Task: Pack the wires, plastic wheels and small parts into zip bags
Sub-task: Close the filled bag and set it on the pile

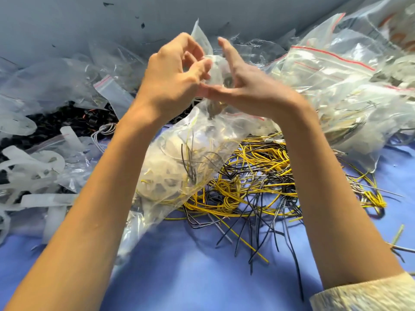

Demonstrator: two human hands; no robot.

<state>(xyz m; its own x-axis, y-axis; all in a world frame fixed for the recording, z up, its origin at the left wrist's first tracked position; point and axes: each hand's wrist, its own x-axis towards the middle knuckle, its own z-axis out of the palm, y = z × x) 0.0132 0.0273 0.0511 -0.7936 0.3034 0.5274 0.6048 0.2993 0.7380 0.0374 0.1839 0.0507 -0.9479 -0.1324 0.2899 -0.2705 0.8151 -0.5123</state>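
Observation:
A clear zip bag (179, 162) hangs between my raised hands, above the blue table. Inside it are white plastic wheels, yellow and black wires and some small parts. My left hand (173, 79) pinches the bag's top with curled fingers. My right hand (242, 86) holds the same top from the right, thumb and fingers on the plastic, index finger pointing up. Under the bag lies a loose heap of yellow and black wires (258, 187).
Filled zip bags with red strips (336, 86) are piled at the right. Empty bags (67, 86), white plastic wheels (29, 167) and small black parts (56, 122) cover the left side. A grey wall (89, 23) stands behind. Bare blue table (202, 277) shows near me.

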